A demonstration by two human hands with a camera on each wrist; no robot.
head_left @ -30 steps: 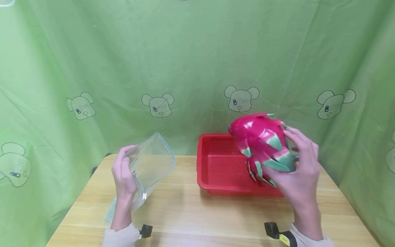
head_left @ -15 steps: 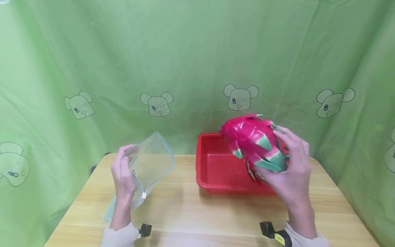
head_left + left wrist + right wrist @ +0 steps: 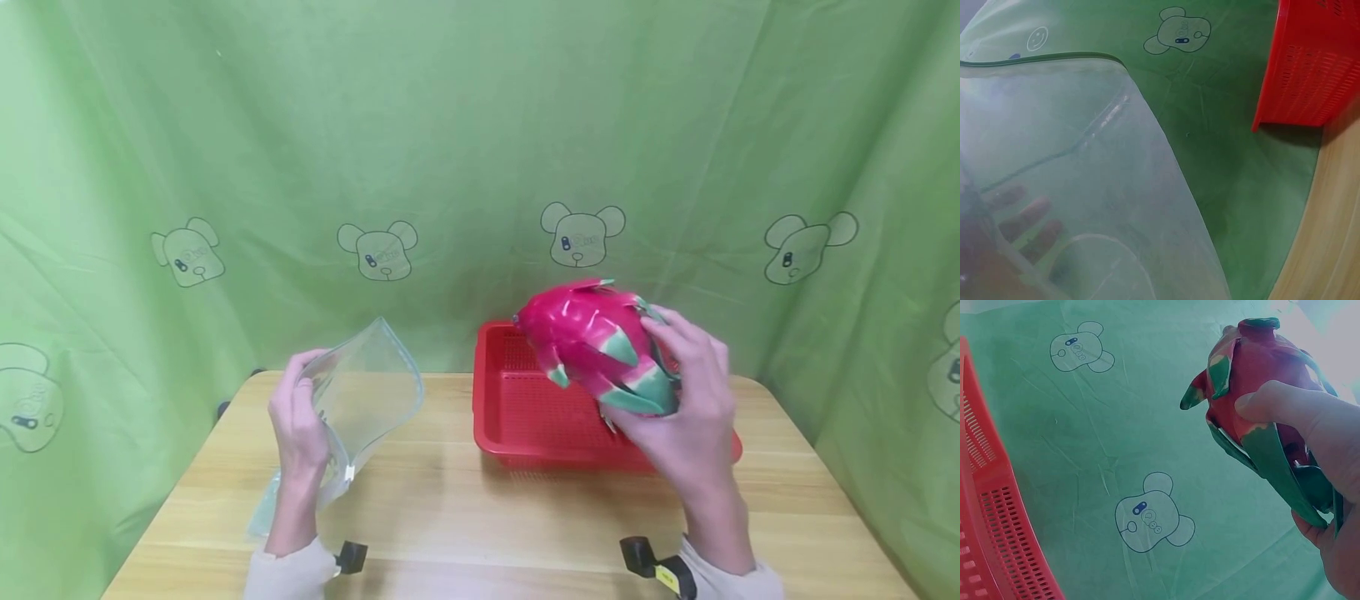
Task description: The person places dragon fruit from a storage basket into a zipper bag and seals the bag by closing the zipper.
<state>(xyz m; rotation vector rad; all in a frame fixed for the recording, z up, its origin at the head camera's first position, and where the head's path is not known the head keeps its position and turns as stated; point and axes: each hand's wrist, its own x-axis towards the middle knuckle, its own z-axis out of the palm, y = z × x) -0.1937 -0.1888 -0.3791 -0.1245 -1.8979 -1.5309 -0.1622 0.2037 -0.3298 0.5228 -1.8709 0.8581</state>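
Observation:
In the head view my left hand point(image 3: 300, 421) grips a clear zip bag point(image 3: 375, 379) by its edge, and the bag's mouth stands spread. Its white slider point(image 3: 349, 473) hangs at the lower corner. Fingers show through the plastic bag point(image 3: 1116, 156) in the left wrist view. My right hand point(image 3: 693, 417) holds a pink dragon fruit point(image 3: 585, 333) with green-tipped scales, raised over the red basket point(image 3: 480, 408). Its thumb presses on the dragon fruit point(image 3: 1254, 369) in the right wrist view. A small scaly edge point(image 3: 608, 420) shows below the held fruit; the rest is hidden.
The red basket stands at the back right of the wooden table point(image 3: 465, 533). Pale bluish plastic point(image 3: 264, 508) lies by my left wrist; whether it belongs to the bag I cannot tell. A green curtain point(image 3: 450, 125) surrounds the table.
My right hand has moved left with the dragon fruit, towards the bag. My left hand and the bag have hardly moved. The whole head view has shifted slightly.

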